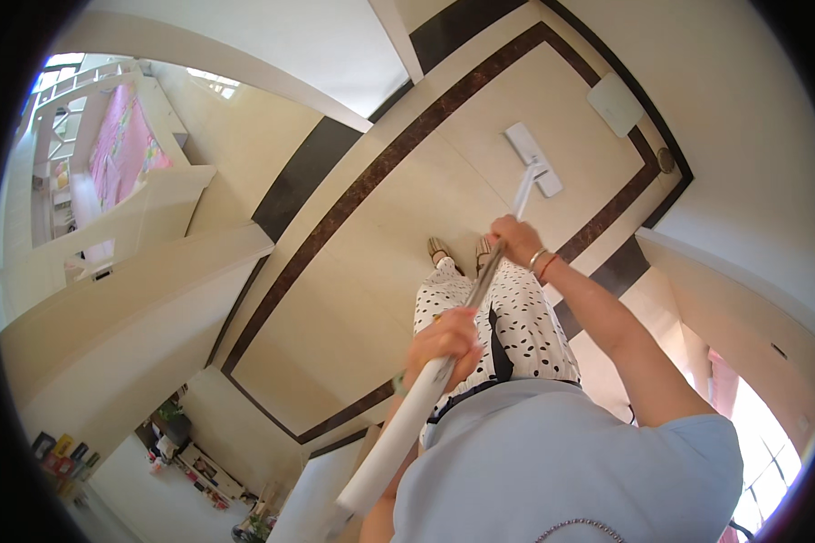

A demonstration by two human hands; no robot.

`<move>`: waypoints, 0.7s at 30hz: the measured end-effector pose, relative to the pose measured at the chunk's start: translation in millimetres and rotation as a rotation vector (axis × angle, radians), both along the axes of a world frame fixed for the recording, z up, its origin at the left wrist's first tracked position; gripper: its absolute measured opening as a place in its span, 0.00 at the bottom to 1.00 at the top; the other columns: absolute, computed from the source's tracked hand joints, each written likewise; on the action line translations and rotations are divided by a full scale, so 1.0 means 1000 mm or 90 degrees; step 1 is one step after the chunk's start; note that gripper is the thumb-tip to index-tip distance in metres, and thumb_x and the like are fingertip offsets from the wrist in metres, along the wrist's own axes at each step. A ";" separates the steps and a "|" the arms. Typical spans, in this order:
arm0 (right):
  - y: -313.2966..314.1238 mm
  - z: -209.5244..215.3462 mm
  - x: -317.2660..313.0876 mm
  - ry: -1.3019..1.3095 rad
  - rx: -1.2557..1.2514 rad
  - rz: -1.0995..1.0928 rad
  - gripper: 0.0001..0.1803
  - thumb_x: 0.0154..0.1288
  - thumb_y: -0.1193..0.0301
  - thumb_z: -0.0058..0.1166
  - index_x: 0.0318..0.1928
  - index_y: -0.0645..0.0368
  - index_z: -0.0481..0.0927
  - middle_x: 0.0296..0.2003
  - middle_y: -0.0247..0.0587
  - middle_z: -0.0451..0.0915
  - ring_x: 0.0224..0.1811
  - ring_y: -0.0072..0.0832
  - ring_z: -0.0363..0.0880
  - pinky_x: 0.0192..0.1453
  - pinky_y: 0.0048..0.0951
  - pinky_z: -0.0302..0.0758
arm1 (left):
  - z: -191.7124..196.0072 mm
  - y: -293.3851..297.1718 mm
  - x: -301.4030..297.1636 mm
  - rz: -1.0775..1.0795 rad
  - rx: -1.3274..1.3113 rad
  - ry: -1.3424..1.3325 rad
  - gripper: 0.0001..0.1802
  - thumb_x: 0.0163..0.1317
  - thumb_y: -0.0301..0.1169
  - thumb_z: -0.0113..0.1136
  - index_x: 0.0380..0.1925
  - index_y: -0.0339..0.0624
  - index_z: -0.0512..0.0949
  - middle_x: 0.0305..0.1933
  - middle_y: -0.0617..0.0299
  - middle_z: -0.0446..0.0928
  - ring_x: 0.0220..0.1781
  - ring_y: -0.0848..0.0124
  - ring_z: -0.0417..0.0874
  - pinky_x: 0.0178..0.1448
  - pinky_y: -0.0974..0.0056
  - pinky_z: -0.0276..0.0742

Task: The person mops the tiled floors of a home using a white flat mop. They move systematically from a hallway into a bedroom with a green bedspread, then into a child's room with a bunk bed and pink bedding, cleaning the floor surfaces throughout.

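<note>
A flat mop (pixel 396 450) with a white and metal pole slants across my body toward the floor. My left hand (pixel 444 341) is closed round the pole's thick white upper part, near my waist. Farther down, my right hand (pixel 516 239) wraps round the pole, with bracelets on that wrist. The mop's white rectangular head (pixel 533 159) lies on the tiled floor ahead of my feet, tilted to the right at its near end. Its pad underneath is hidden.
Cream floor tiles (pixel 362 271) carry a dark brown border strip (pixel 371 181). A flat pale scale-like square (pixel 615 105) lies by the far right wall, near a round floor drain (pixel 666 160). Doorways open left and right; a bed with pink bedding (pixel 122 149) stands in the left room.
</note>
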State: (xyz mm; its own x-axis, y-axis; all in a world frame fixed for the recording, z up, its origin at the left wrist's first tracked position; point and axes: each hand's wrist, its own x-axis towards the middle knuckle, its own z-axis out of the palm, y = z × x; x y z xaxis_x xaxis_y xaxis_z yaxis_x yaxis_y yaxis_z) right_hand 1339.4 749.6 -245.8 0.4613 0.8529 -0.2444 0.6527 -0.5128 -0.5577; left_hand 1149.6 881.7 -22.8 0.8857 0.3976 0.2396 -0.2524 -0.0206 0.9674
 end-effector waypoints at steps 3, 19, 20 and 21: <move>-0.041 -0.021 0.042 -0.079 -0.039 -0.058 0.10 0.64 0.63 0.56 0.28 0.52 0.75 0.31 0.37 0.78 0.37 0.41 0.79 0.36 0.43 0.78 | -0.034 -0.025 0.039 -0.041 -0.029 -0.023 0.15 0.50 0.12 0.63 0.23 0.42 0.67 0.27 0.61 0.75 0.30 0.67 0.79 0.62 0.50 0.74; 0.010 -0.030 0.035 -0.012 0.069 -0.107 0.13 0.64 0.64 0.53 0.22 0.52 0.75 0.28 0.36 0.76 0.39 0.40 0.76 0.41 0.42 0.78 | -0.018 0.015 0.033 -0.049 0.040 0.050 0.15 0.53 0.10 0.59 0.23 0.42 0.66 0.28 0.58 0.77 0.34 0.66 0.81 0.63 0.47 0.73; 0.016 -0.029 0.027 -0.001 0.081 -0.092 0.12 0.63 0.65 0.53 0.22 0.51 0.75 0.27 0.36 0.76 0.38 0.40 0.75 0.41 0.41 0.78 | -0.012 0.018 0.023 -0.040 0.032 0.063 0.15 0.53 0.09 0.56 0.23 0.41 0.65 0.28 0.56 0.77 0.34 0.65 0.81 0.63 0.45 0.72; 0.025 -0.029 0.016 -0.003 0.122 -0.081 0.11 0.62 0.66 0.53 0.22 0.50 0.75 0.27 0.35 0.75 0.37 0.39 0.75 0.41 0.40 0.77 | -0.006 0.022 0.009 -0.024 0.036 0.082 0.15 0.54 0.10 0.56 0.23 0.41 0.65 0.28 0.56 0.77 0.34 0.65 0.81 0.62 0.44 0.73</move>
